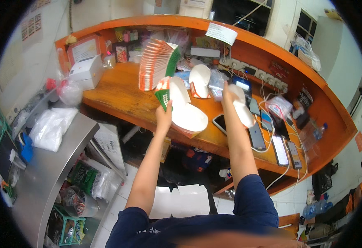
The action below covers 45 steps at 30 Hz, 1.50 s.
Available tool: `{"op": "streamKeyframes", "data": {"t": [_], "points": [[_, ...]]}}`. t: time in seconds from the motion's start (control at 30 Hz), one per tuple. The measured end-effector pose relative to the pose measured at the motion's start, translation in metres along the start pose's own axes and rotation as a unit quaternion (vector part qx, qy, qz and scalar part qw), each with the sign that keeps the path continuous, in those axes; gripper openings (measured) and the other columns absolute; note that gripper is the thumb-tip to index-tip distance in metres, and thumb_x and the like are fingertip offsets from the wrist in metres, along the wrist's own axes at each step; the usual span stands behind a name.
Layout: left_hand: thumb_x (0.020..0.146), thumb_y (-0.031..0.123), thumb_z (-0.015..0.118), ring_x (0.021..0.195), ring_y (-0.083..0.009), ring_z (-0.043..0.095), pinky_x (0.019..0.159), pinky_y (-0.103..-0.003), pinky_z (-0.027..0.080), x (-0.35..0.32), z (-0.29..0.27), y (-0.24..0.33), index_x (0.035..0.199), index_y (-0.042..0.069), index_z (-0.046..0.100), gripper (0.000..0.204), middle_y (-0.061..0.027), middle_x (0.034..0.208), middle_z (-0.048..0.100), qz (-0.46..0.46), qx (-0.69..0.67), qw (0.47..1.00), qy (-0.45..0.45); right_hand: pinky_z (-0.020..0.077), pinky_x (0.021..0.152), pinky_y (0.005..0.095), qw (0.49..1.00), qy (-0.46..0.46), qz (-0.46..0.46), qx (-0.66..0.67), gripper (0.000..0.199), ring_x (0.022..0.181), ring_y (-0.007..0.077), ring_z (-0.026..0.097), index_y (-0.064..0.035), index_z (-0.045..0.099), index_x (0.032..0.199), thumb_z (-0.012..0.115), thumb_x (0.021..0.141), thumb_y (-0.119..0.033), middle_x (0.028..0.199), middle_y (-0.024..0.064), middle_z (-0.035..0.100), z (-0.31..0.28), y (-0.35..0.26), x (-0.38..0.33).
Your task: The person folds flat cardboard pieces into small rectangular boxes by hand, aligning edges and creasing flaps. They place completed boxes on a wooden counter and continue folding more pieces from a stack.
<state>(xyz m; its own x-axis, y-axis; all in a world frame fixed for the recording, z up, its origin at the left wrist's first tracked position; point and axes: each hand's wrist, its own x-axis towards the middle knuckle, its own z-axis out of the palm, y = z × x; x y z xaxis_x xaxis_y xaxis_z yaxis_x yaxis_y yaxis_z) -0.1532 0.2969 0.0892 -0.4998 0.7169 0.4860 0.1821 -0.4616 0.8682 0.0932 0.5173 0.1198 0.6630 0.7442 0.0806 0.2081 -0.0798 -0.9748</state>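
Forward, arms [145,173] outstretched, left fingers [169,105] pinching carton [181,94], right fingers [226,87] part-hidden, hold unclear

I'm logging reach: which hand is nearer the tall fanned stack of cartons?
Left. The left hand is close in front of the stack; the right hand is farther off, to the stack's right.

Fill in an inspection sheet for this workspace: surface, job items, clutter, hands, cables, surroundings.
Surface: wooden counter, partly covered.
Job items: fanned stack of cartons; opened cartons with white insides.
Clutter: phones at right, white box at left.
Hands: left hand holds a green-and-orange carton; right hand at a white carton, grip unclear.
Cables: white cables among the phones.
Surroundings: metal table bearing white plastic bags.
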Motion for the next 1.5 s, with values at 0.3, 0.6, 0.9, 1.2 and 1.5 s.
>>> {"op": "streamKeyframes", "data": {"t": [0.3, 0.6, 0.9, 1.2, 1.5], "points": [[0.093, 0.034, 0.057, 0.062, -0.0163, 0.057, 0.06, -0.033, 0.043, 0.011, -0.003, -0.007, 0.08, -0.005, 0.061, 0.041, -0.009, 0.065, 0.06, -0.003, 0.004, 0.999, -0.036, 0.0456, 0.067, 0.0301, 0.896, -0.309, -0.28, 0.15, 0.024, 0.081, 0.0137, 0.056, 0.0033, 0.057, 0.103, 0.051, 0.088, -0.015, 0.087, 0.0071, 0.061, -0.07, -0.033, -0.115], [0.097, 0.039, 0.05, 0.1, -0.0165, 0.057, 0.086, -0.03, 0.043, 0.015, -0.004, -0.027, 0.113, -0.001, 0.059, 0.044, -0.0086, 0.111, 0.063, -0.226, -0.195, 0.943, -0.149, 0.04, 0.093, 0.0413, 0.552, -0.491, -0.641, -0.208, 0.035, 0.108, 0.0303, 0.057, -0.0157, 0.073, 0.101, 0.054, 0.072, -0.01, 0.124, 0.0093, 0.061, -0.146, -0.031, -0.186], [0.088, 0.038, 0.066, 0.112, -0.0168, 0.051, 0.095, -0.031, 0.04, 0.001, -0.007, -0.018, 0.132, 0.001, 0.044, 0.061, -0.0084, 0.124, 0.055, -0.063, -0.26, 0.945, -0.189, 0.04, 0.092, 0.0442, 0.551, -0.502, -0.629, -0.222, 0.049, 0.101, 0.0293, 0.062, -0.0115, 0.075, 0.086, 0.066, 0.074, -0.058, 0.113, 0.0158, 0.065, -0.146, -0.019, -0.2], [0.097, 0.027, 0.053, 0.083, -0.0097, 0.058, 0.075, -0.026, 0.045, 0.016, 0.008, -0.029, 0.102, -0.002, 0.062, 0.03, -0.0047, 0.095, 0.065, -0.119, -0.221, 0.967, -0.052, 0.049, 0.071, 0.0296, 0.676, -0.66, -0.304, -0.119, 0.038, 0.084, 0.0166, 0.066, -0.0048, 0.073, 0.088, 0.07, 0.08, -0.041, 0.09, 0.0082, 0.071, -0.109, -0.034, -0.141], [0.099, 0.027, 0.05, 0.078, -0.0077, 0.055, 0.07, -0.025, 0.044, 0.014, 0.007, -0.036, 0.096, -0.003, 0.062, 0.032, -0.0034, 0.088, 0.064, -0.062, -0.182, 0.981, -0.029, 0.0399, 0.093, 0.0469, 0.774, -0.238, -0.448, -0.378, 0.061, 0.108, 0.0338, 0.057, -0.009, 0.052, 0.127, 0.073, 0.076, -0.034, 0.114, 0.0152, 0.063, 0.015, 0.0, -0.077]]}}
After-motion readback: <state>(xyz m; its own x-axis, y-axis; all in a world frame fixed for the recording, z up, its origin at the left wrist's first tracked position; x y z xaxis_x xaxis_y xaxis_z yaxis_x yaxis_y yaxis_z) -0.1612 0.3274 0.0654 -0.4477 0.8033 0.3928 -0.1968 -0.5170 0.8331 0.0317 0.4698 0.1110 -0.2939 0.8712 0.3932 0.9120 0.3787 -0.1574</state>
